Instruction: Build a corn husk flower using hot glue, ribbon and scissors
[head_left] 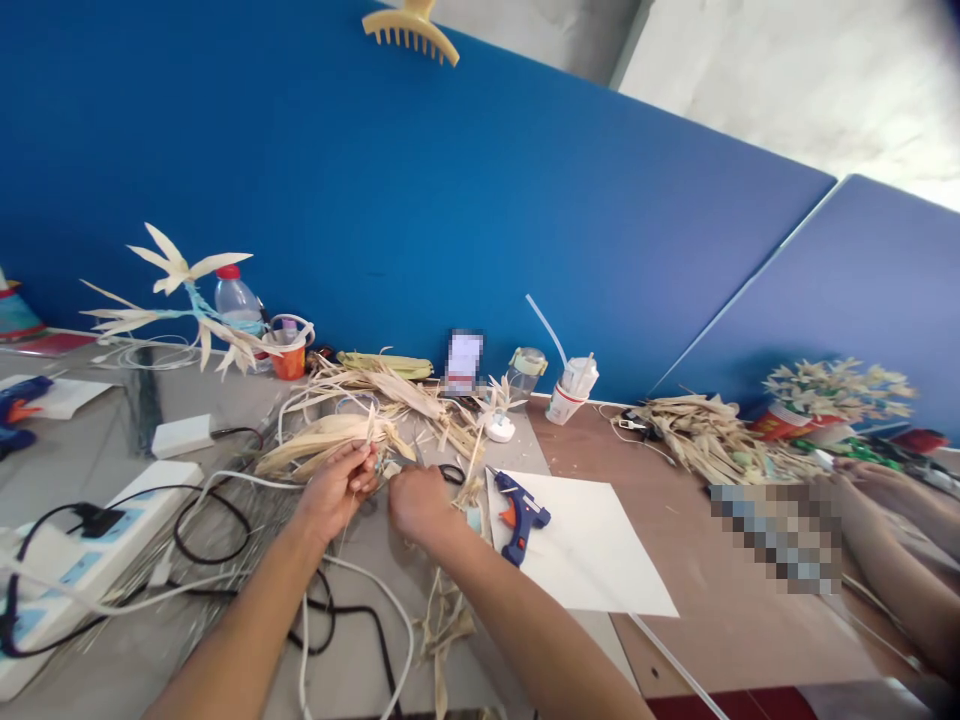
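My left hand (pixel 336 490) is closed in a pinch on a strip of dried corn husk (pixel 330 438) that lies on the grey table (pixel 120 430). My right hand (pixel 418 503) is curled shut just beside it, its fingers turned under; what they hold is hidden. Both hands meet over a small piece at the husk pile's near edge. A blue hot glue gun (pixel 521 513) lies just right of my right hand, on a white sheet of paper (pixel 592 545).
White power strips (pixel 90 555) with black and white cables (pixel 217 520) lie at the left. A husk flower (pixel 187 300), a water bottle (pixel 237 300) and cups (pixel 570 390) stand by the blue partition (pixel 420 200). Another person's arms (pixel 892 540) work at the right, beside more husks (pixel 705 430).
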